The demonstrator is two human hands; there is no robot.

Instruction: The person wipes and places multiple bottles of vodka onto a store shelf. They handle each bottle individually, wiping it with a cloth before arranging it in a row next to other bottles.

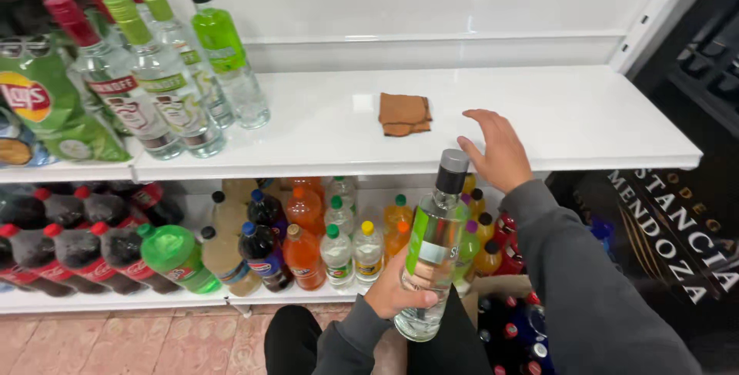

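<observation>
My left hand (pixel 395 292) grips a clear glass bottle (pixel 431 256) with a green label and a grey cap, held upright below the white shelf (pixel 323 132). My right hand (pixel 496 150) rests on the shelf's front edge, fingers spread, holding nothing. A folded brown cloth (pixel 404 114) lies on the shelf just left of that hand. At the shelf's left end stand several similar clear bottles (pixel 165 75) with green and red caps.
A green snack bag (pixel 46 105) sits at the far left. The lower shelf holds dark cola bottles (pixel 77 248), a green soda bottle (pixel 177 258) and several small orange and yellow drinks (pixel 339 229). A dark printed box (pixel 677 229) stands at right. Tiled floor below.
</observation>
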